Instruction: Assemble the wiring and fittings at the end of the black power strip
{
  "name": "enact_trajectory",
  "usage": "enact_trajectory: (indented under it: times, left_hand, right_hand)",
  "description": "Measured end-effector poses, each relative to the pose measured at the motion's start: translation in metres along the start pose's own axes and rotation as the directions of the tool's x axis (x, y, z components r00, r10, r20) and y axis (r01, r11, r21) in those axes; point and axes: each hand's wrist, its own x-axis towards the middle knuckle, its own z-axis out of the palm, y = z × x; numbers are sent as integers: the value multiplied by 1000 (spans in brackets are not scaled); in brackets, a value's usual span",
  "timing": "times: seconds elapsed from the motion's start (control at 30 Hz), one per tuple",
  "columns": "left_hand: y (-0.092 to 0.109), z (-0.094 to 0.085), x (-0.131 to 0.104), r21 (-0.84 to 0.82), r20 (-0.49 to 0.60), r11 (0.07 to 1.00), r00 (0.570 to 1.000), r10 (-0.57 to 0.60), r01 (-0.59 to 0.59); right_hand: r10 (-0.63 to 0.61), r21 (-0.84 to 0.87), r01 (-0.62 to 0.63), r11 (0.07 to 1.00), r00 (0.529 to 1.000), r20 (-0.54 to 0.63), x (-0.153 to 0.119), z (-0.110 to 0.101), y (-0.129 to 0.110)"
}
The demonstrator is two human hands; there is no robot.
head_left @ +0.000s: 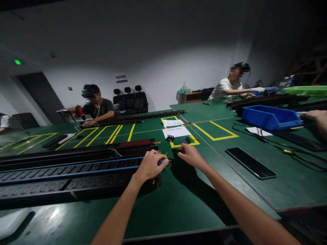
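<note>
Long black power strips [102, 182] with rows of sockets and red dots lie side by side on the left of the green table [194, 204]. My left hand [152, 164] is closed over the right end of the blue-edged strip [76, 173], where short yellow wires [165, 156] stick out. Its fingertips partly hide what they grip. Just to the right, my right hand [191, 154] pinches a small dark piece [175, 152], whose shape is hard to make out. Beyond it lie small black brackets [170, 138] near white paper sheets [175, 131].
A phone [250, 162] and black cables [270, 144] lie to the right, below a blue bin [270, 116]. Another person's hand [316, 119] reaches in at the right edge. Two people work across the table, one holding a red tool [80, 110].
</note>
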Motion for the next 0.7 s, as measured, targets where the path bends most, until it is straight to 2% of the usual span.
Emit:
enact_trajectory:
  times: [0.33,0.57,0.7]
  left_hand:
    - [-6,8,-1,18,30,999,999,-31,30]
    - [-9,11,-1,21,38,999,999,-35,34]
    - [-9,11,-1,28,37,999,999,-31,30]
  right_hand:
    - [6,-23,-4,1000,997,82,-4,-3,-10]
    - [-61,-22,65,998,989,134,-5,-4,-14]
    - [-54,-30,59,998,989,139,-7,-3,-18]
